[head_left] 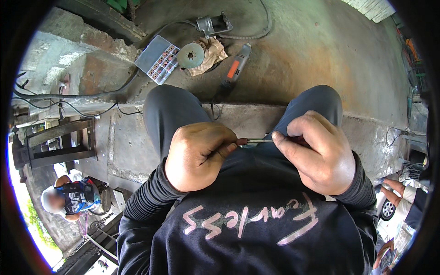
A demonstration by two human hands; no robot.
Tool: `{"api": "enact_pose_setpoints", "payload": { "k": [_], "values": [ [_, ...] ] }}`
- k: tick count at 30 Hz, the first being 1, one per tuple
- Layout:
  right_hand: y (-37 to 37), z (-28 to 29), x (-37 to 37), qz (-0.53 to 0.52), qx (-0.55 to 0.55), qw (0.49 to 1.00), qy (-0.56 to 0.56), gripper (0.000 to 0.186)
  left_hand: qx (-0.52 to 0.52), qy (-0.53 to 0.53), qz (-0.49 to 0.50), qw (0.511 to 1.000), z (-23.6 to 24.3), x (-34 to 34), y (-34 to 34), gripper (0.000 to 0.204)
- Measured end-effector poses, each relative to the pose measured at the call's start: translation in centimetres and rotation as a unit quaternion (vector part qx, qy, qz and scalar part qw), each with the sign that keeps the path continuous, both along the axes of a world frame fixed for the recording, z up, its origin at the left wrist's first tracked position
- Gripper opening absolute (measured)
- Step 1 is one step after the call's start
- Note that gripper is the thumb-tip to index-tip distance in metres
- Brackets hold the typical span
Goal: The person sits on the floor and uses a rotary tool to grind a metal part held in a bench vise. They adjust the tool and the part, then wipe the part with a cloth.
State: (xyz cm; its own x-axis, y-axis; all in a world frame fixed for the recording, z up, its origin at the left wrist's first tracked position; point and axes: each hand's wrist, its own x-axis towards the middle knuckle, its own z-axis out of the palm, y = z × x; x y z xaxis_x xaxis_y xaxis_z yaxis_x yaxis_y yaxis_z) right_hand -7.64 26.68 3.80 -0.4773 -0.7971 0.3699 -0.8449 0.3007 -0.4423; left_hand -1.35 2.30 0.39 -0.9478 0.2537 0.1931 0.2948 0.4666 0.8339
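Observation:
Above my lap, both hands hold a thin metal rod with a reddish-brown cylindrical end (241, 141). My left hand (200, 153) is closed in a pinch around the brown end. The bare metal shank is pinched by my right hand (318, 153), between thumb and curled fingers. Only the short middle stretch of the rod shows between my fingertips; its exact kind I cannot make out. Beyond my knees, a grey and orange handheld power tool (235, 68) lies on the concrete.
Left of the tool are a clear compartment box (164, 62) of small parts, a round disc (190, 56) on brown paper (213, 57), and a metal bracket-like piece (213, 25). Cables (91, 96) run along the left. A person (73, 197) sits at far left; others are at far right.

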Motion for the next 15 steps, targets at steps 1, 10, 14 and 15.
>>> {"api": "enact_pose_setpoints", "payload": {
  "k": [1, 10, 14, 15],
  "values": [
    [0.0, 0.17, 0.04, 0.002, 0.001, 1.0, 0.001, 0.024, -0.002, 0.01, -0.001, 1.0, -0.03, 0.04, 0.01, 0.009],
    [0.57, 0.93, -0.02, 0.032, 0.03, 0.999, -0.019, 0.03, -0.02, 0.071, -0.008, 0.997, -0.08, 0.61, 0.04, 0.016],
    [0.92, 0.59, -0.11, 0.046, 0.03, 0.998, -0.043, 0.027, -0.041, 0.104, -0.006, 0.994, -0.33, 0.84, 0.06, 0.019],
    [0.98, 0.46, -0.23, 0.05, 0.027, 0.997, -0.051, 0.026, -0.046, 0.116, -0.005, 0.992, -0.44, 0.85, 0.08, 0.019]
  ]
}}
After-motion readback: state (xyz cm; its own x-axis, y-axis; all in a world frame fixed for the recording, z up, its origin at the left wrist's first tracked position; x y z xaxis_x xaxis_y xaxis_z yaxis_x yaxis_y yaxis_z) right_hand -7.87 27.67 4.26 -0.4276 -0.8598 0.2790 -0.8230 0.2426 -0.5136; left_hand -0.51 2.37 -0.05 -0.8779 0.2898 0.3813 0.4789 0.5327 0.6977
